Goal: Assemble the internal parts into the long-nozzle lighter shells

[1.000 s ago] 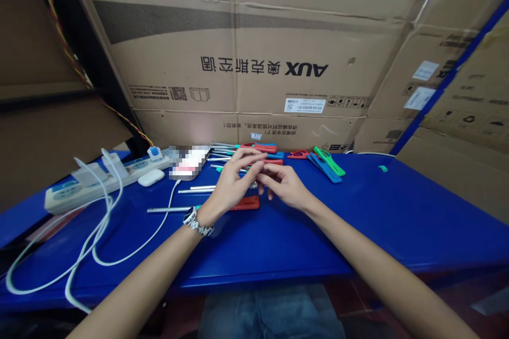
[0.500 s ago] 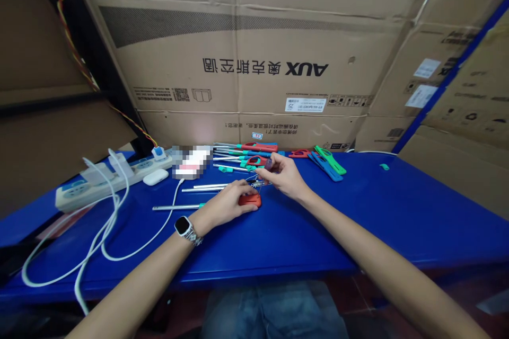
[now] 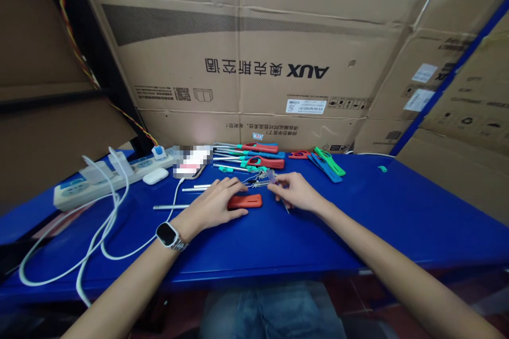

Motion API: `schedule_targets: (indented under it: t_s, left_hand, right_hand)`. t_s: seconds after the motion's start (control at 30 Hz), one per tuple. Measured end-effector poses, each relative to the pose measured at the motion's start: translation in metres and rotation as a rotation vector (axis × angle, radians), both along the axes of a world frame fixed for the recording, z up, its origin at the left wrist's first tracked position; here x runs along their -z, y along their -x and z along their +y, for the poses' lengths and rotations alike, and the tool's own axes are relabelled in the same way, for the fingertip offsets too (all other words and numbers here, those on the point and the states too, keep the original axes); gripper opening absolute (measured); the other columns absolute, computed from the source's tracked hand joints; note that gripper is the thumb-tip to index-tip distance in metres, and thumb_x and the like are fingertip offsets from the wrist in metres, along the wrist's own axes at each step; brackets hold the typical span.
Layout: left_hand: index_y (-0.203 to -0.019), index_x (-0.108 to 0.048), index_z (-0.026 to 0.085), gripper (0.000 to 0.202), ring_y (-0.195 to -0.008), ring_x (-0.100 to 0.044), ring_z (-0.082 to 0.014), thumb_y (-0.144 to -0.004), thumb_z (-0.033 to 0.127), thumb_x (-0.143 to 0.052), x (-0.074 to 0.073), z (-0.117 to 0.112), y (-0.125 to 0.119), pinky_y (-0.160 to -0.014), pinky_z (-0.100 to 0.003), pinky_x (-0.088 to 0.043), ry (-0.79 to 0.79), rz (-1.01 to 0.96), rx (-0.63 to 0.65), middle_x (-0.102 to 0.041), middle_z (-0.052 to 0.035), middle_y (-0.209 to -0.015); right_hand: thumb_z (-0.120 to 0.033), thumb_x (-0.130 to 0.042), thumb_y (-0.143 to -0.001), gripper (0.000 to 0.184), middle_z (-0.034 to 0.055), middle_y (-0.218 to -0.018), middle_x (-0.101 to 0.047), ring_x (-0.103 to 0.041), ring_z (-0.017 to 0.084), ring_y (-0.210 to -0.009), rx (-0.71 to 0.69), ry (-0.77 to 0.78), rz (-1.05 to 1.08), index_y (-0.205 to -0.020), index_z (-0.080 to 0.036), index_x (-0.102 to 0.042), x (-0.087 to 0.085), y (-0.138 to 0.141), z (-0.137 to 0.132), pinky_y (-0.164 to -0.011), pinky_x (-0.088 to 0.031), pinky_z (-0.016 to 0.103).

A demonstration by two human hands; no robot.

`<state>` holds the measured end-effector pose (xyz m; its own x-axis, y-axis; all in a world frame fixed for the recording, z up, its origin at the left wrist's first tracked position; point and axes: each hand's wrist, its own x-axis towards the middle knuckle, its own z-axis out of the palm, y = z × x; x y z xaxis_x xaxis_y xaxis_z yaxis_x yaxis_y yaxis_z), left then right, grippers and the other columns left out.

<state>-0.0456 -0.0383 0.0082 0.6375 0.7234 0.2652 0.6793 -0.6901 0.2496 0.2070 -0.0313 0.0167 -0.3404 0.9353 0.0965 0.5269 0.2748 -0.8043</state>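
My left hand (image 3: 217,202) lies on the blue table (image 3: 358,222), fingers curled loosely round the left end of a red plastic handle piece (image 3: 248,201). My right hand (image 3: 296,192) sits just right of it, pinching a small clear and metal part (image 3: 267,178) at its fingertips; a thin rod pokes out under the hand. Behind the hands lies a pile of long-nosed lighters (image 3: 254,154) with red, teal and blue handles and metal tubes. Two loose metal tubes (image 3: 175,205) lie left of my left hand.
A white power strip (image 3: 107,177) with plugs and white cables (image 3: 95,243) sits at the left, a white earbud case (image 3: 155,175) beside it. Green and blue handle pieces (image 3: 328,163) lie at the back right. Large cardboard boxes (image 3: 254,63) wall in the table's far edge.
My left hand has come down from the right hand onto the red handle piece on the table. My right hand has lowered toward the table with the small part.
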Motion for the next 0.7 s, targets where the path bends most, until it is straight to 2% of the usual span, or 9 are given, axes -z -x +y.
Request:
schedule_targets:
  t_s: [0.1,0.2,0.27,0.4,0.53,0.6,0.7]
  left_hand:
    - [-0.113,-0.061,0.023,0.032,-0.103,-0.059,-0.028,-0.09,0.046,-0.061,0.002,-0.002,0.009,-0.097,-0.048,-0.041,-0.035,0.061,0.009,-0.063,-0.006,-0.11]
    - [-0.111,-0.062,0.021,0.027,-0.102,-0.057,-0.0272,-0.097,0.043,-0.052,0.005,-0.001,0.011,-0.095,-0.046,-0.041,-0.046,0.108,0.027,-0.063,-0.0066,-0.109]
    - [-0.11,-0.062,0.021,0.027,-0.101,-0.057,-0.0257,-0.099,0.041,-0.047,0.006,0.0,0.01,-0.094,-0.044,-0.041,-0.055,0.112,0.05,-0.063,-0.007,-0.107]
    - [-0.116,-0.062,0.021,0.027,-0.1,-0.055,-0.0247,-0.101,0.037,-0.046,0.0,-0.002,0.003,-0.089,-0.041,-0.043,-0.101,0.069,0.108,-0.061,-0.0081,-0.11]
    - [-0.121,-0.06,0.022,0.026,-0.102,-0.055,-0.0255,-0.1,0.034,-0.048,-0.01,-0.001,-0.011,-0.088,-0.041,-0.044,-0.161,0.047,0.161,-0.06,-0.0092,-0.114]
    - [-0.122,-0.059,0.023,0.026,-0.106,-0.056,-0.0258,-0.1,0.033,-0.049,-0.015,0.005,-0.018,-0.091,-0.041,-0.044,-0.18,0.036,0.191,-0.06,-0.0095,-0.116]
    - [-0.13,-0.053,0.025,0.034,-0.115,-0.056,-0.0266,-0.097,0.034,-0.054,-0.021,0.019,-0.02,-0.095,-0.041,-0.046,-0.197,-0.023,0.191,-0.059,-0.0103,-0.125]
  right_hand:
    - [-0.036,-0.063,-0.086,0.026,-0.0005,-0.055,-0.062,-0.055,0.012,-0.048,0.012,-0.086,-0.293,-0.068,-0.017,-0.061,0.003,-0.004,-0.007,-0.052,-0.038,0.025]
    - [-0.032,-0.064,-0.085,0.014,-0.0009,-0.057,-0.062,-0.056,0.014,-0.054,0.028,-0.129,-0.402,-0.08,-0.018,-0.064,0.007,-0.001,-0.01,-0.054,-0.035,0.025]
    - [-0.033,-0.063,-0.085,0.014,-0.0007,-0.059,-0.061,-0.056,0.015,-0.056,0.035,-0.163,-0.435,-0.085,-0.019,-0.064,0.008,0.001,-0.012,-0.054,-0.034,0.026]
    - [-0.039,-0.06,-0.089,0.023,0.0062,-0.084,-0.067,-0.06,0.018,-0.071,0.05,-0.342,-0.375,-0.098,-0.018,-0.065,0.005,0.003,-0.019,-0.064,-0.043,0.03]
    - [-0.043,-0.065,-0.086,0.039,0.0113,-0.113,-0.068,-0.063,0.026,-0.102,-0.109,-0.474,-0.305,-0.117,-0.02,-0.063,-0.003,0.007,-0.024,-0.087,-0.047,0.038]
    - [-0.038,-0.066,-0.087,0.037,0.0112,-0.116,-0.069,-0.062,0.028,-0.107,-0.149,-0.494,-0.333,-0.119,-0.021,-0.064,-0.007,0.007,-0.022,-0.092,-0.046,0.041]
    - [-0.031,-0.062,-0.089,0.031,0.009,-0.111,-0.072,-0.067,0.026,-0.098,-0.136,-0.473,-0.28,-0.118,-0.022,-0.066,-0.014,0.003,-0.013,-0.086,-0.048,0.038]
